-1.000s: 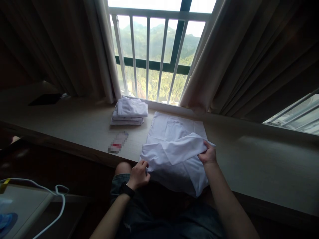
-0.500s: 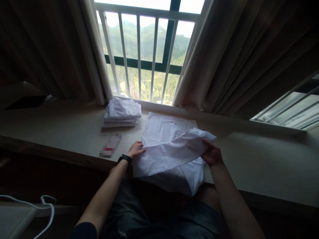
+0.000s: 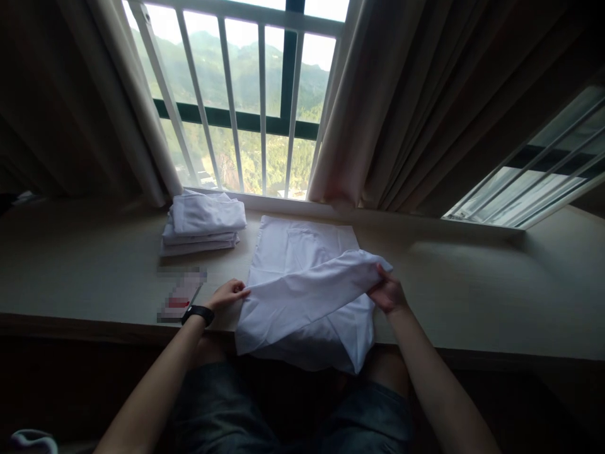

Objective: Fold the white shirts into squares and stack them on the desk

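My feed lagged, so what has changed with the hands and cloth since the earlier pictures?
The left hand has let go of the near left corner of the white cloth and moved farther from the body, along its left edge; its grip there is unclear. The right hand still holds the cloth's raised right end. The folded white stack and blurred-out object stay put.

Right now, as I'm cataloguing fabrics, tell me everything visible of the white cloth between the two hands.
The white cloth looks thin, smooth and creased. It lies on the pale ledge, its near end hanging past the front edge. A broad flap crosses it at a slant over a flatter layer with a squarish far end. The right hand grips the flap's right end; the left hand touches the cloth's left edge.
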Motion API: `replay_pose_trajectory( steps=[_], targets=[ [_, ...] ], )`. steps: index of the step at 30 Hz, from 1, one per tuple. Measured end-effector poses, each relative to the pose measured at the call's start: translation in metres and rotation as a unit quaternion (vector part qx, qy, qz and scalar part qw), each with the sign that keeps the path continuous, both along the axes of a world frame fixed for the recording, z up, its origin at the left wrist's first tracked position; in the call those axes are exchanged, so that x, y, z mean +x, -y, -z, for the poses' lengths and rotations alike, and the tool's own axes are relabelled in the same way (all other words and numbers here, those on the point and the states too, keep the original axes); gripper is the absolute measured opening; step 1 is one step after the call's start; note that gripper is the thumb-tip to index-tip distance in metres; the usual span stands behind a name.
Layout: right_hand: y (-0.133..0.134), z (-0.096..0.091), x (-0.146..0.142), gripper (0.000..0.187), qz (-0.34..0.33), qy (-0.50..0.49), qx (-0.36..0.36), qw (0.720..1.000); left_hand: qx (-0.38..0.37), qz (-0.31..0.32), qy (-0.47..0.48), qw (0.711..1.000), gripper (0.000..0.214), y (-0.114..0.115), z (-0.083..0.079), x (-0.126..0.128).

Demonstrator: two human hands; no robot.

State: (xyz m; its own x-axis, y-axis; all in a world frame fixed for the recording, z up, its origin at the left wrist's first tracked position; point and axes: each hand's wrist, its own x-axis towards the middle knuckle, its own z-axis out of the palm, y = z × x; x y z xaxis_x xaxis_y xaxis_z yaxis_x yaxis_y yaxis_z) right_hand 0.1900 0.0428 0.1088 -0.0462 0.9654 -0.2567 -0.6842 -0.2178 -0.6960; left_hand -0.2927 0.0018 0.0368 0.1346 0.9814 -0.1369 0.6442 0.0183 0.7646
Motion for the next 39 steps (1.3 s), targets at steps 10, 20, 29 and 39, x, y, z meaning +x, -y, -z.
replay_pose_trajectory(
  steps=[10, 20, 29, 39],
  targets=[
    [-0.159, -0.030, -0.044, 0.016, -0.051, 0.089, 0.038, 0.994, -0.062, -0.148, 0.098, 0.982, 0.051, 0.012, -0.002, 0.035],
    [-0.274, 0.031, -0.072, 0.009, -0.091, 0.178, -0.060, 0.978, -0.096, -0.195, 0.042, 0.975, 0.052, 0.002, -0.002, 0.048],
    [-0.306, 0.085, -0.079, 0.011, -0.030, 0.276, -0.062, 0.959, -0.144, -0.180, 0.071, 0.971, 0.054, -0.002, 0.005, 0.047],
    [-0.302, 0.080, -0.071, 0.033, 0.037, 0.409, 0.013, 0.912, -0.095, -0.200, 0.007, 0.975, 0.039, -0.001, 0.006, 0.048]
  ],
)
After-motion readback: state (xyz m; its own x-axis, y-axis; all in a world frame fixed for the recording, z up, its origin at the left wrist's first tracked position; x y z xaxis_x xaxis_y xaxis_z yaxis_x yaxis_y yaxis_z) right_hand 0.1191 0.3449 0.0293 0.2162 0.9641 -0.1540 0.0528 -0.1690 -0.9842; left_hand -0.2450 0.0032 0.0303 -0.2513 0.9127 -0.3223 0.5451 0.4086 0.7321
